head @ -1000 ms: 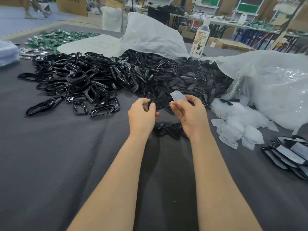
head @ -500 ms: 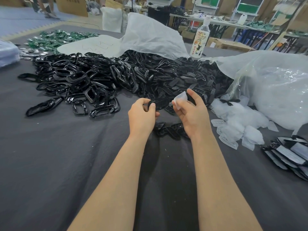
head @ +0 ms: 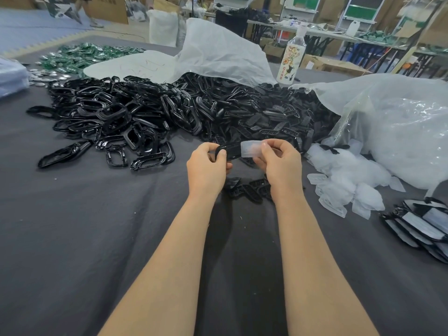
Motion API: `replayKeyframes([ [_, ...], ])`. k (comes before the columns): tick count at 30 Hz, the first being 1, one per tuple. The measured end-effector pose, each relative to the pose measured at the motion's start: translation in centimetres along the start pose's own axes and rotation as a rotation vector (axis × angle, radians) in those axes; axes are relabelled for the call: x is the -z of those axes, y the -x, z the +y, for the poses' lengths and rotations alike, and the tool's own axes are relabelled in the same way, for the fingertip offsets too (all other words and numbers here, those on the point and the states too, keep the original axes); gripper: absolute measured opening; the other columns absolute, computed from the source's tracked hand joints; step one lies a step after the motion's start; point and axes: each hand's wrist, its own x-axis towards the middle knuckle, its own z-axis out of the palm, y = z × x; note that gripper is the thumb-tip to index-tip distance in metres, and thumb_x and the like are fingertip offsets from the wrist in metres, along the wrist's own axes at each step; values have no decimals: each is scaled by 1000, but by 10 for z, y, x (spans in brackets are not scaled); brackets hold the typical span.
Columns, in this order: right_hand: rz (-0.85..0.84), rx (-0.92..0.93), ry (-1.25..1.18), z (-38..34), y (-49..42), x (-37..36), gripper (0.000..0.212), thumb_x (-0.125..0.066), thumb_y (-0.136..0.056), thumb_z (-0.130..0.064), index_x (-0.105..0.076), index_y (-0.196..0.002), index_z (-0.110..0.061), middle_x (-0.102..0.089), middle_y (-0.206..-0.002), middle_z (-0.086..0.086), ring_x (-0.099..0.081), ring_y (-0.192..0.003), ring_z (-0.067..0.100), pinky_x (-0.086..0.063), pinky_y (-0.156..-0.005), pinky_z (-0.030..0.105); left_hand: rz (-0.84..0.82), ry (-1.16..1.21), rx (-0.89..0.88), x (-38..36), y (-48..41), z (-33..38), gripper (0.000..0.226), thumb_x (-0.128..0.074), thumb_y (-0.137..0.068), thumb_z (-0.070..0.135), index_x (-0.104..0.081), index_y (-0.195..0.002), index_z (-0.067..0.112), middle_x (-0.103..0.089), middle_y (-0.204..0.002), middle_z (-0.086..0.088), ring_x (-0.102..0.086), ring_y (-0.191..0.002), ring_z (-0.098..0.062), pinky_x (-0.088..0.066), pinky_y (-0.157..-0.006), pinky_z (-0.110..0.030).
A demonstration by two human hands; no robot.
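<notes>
A black plastic piece (head: 230,151) is pinched at its left end by the left hand (head: 206,170), whose thumb and curled fingers are closed on it. A small clear pouch (head: 252,149) is pinched between the thumb and fingers of the right hand (head: 281,166). The open end of the pouch overlaps the right end of the black piece. Whether the piece is already inside the pouch cannot be told. Both are held above the table, near the middle of the scene, just on the near side of the heap.

The table is covered by a grey cloth (head: 97,238), over which both bare forearms are stretched. A wide heap of black plastic parts (head: 169,112) is spread across the far half, glossy frames to the left and flatter slotted pieces to the right. At the far right a large clear plastic bag (head: 400,132) is slumped, touching the heap. A white sheet (head: 218,54) is draped over the far edge of the heap. A pile of empty clear pouches (head: 346,180) is seen just right of the right hand, against the bag. At the near right edge a stack of packed pieces (head: 421,226) is laid in overlapping rows. Green packets (head: 80,57) are scattered at the far left. A clear bottle with a printed label (head: 292,59) is stood upright beyond the heap. A few loose black pieces (head: 247,187) are left on the cloth directly beneath the hands.
</notes>
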Motion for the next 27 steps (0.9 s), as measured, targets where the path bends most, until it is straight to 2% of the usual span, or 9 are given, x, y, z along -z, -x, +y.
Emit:
replayKeyframes([
  [4, 37, 11, -35, -2, -2, 4, 17, -58, -93, -9, -60, -81, -20, -61, -71, -6, -59, -54, -4, -53, -67, 18, -3, 1, 1, 0, 0, 0, 13, -54, -97, 11, -60, -108, 10, -66, -81, -4, -64, -59, 0, -57, -67, -20],
  [9, -97, 16, -112, -7, 2, 0, 14, -62, -90, -3, -63, -82, -14, -63, -73, -1, -61, -57, 0, -52, -64, 18, -29, 28, 5, -1, 1, 1, 15, -51, -98, 10, -57, -112, 9, -67, -86, -8, -64, -60, -2, -57, -68, -20],
  [12, -134, 102, 19, -7, 5, -3, 17, -61, -90, -4, -63, -79, -16, -64, -73, -1, -60, -59, 0, -49, -60, 14, -65, 25, -17, -1, 3, 3, 16, -49, -98, 9, -57, -110, 15, -69, -84, -2, -66, -61, 1, -55, -68, -15],
  [15, -91, 208, 235, -3, 7, -5, 11, -62, -90, -12, -63, -82, -20, -64, -78, -7, -59, -71, 6, -47, -68, 14, -95, 46, -32, -1, 5, 5, 15, -48, -99, 8, -57, -103, 20, -69, -81, 0, -67, -61, 1, -53, -67, -13],
  [17, -63, 229, 285, -1, 6, -5, 5, -62, -89, -15, -64, -87, -19, -66, -84, -2, -59, -78, 10, -47, -73, 18, -115, 66, -34, -1, 6, 6, 18, -47, -99, 9, -55, -98, 24, -68, -78, 3, -67, -62, 1, -56, -72, -19],
  [20, -51, 208, 270, 2, 5, -5, 7, -62, -89, -16, -63, -85, -21, -65, -88, 1, -59, -80, 14, -48, -76, 26, -139, 87, -47, -2, 7, 7, 27, -47, -100, 10, -52, -87, 33, -68, -75, 4, -67, -64, -1, -57, -78, -26],
  [24, -49, 188, 213, 2, 8, -7, 15, -60, -90, -9, -59, -81, -20, -65, -83, 2, -62, -82, 20, -53, -80, 36, -164, 147, -49, -3, 7, 8, 21, -46, -100, 8, -54, -95, 27, -67, -80, 2, -68, -66, -1, -56, -71, -18],
  [27, -28, 198, 215, 1, 9, -8, 11, -60, -90, -9, -59, -84, -17, -65, -85, 4, -63, -85, 21, -53, -82, 37, -169, 161, -25, -5, 7, 9, 23, -43, -101, 11, -55, -91, 29, -67, -82, 1, -69, -66, -3, -57, -73, -22],
])
